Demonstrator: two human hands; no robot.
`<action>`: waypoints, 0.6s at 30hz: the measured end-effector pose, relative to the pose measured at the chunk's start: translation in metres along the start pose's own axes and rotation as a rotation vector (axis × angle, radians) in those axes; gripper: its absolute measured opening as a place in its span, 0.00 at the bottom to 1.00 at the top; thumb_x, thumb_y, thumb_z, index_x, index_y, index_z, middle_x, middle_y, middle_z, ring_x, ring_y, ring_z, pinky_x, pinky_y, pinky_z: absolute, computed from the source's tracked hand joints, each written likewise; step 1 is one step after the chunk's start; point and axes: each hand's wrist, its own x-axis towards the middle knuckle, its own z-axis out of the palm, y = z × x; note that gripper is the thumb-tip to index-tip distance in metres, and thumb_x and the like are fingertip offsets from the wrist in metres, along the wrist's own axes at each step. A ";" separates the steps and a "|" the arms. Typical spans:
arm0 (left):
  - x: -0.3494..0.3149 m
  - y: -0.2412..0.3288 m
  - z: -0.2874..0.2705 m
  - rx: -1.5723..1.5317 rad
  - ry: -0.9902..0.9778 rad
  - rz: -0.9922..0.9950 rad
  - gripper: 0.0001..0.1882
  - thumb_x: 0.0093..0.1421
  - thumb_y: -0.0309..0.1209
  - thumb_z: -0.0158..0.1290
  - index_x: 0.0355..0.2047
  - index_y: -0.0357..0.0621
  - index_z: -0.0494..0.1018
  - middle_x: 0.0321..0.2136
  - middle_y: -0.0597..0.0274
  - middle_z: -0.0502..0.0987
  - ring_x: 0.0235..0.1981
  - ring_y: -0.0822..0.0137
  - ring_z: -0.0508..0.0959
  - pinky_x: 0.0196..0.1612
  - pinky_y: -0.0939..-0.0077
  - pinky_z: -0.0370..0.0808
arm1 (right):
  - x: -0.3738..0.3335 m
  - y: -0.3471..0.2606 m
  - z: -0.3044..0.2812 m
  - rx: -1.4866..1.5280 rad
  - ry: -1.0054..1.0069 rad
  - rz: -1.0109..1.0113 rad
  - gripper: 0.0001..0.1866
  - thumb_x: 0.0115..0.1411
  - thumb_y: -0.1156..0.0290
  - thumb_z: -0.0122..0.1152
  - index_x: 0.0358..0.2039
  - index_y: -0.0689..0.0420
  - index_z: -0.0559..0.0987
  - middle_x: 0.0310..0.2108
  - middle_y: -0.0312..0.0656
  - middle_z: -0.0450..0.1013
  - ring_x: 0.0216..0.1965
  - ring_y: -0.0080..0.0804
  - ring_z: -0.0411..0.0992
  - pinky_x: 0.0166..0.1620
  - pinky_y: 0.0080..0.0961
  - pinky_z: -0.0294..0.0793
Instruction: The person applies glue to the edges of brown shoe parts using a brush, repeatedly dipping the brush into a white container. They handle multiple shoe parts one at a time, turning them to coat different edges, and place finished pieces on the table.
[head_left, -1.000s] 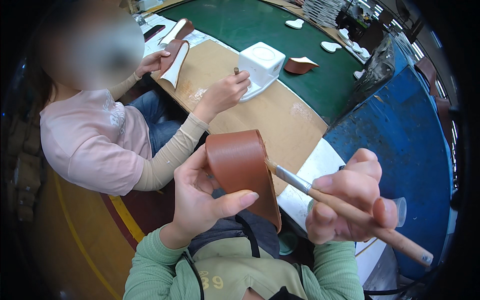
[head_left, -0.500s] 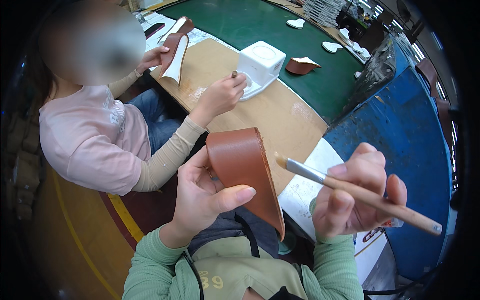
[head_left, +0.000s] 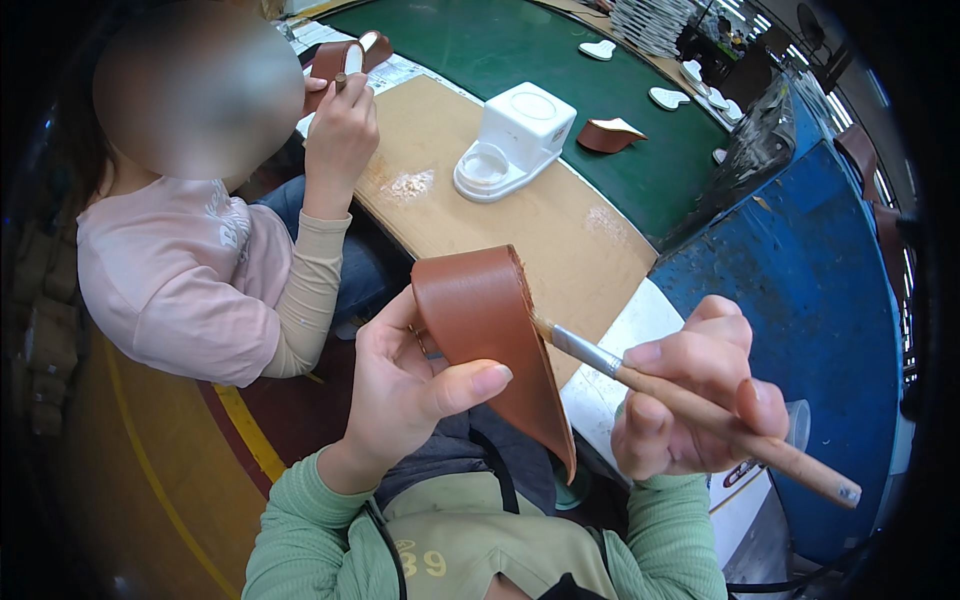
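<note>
A curved brown leather piece (head_left: 468,300), folded over at its top and tapering to a point below, is in my left hand (head_left: 405,390). The thumb presses its smooth outer face; the other fingers go behind it and are partly hidden. My right hand (head_left: 690,370) is closed around the wooden handle of a brush (head_left: 800,465) with a metal ferrule. Its bristle tip meets the raw right edge of the leather, near the top. Part of a clear plastic cup (head_left: 798,425) shows behind my right hand.
A white container (head_left: 525,125) with a round well stands on a tan board (head_left: 425,115). Behind runs a green belt (head_left: 440,40) carrying a brown piece (head_left: 608,136) and white pieces (head_left: 668,98). At left, a co-worker's hand (head_left: 343,130) holds a stick-like tool. A blue panel (head_left: 790,250) rises at right.
My right hand has moved the brush left and down, bringing its bristles to the leather edge. The co-worker's hand has left the white container and moved to their brown piece.
</note>
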 end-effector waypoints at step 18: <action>0.003 0.001 -0.003 -0.011 0.030 0.008 0.30 0.44 0.29 0.62 0.47 0.33 0.65 0.39 0.59 0.72 0.41 0.73 0.73 0.47 0.77 0.69 | -0.012 -0.003 0.013 -0.004 0.127 -0.015 0.30 0.43 0.76 0.67 0.45 0.49 0.62 0.26 0.39 0.74 0.21 0.23 0.62 0.26 0.25 0.54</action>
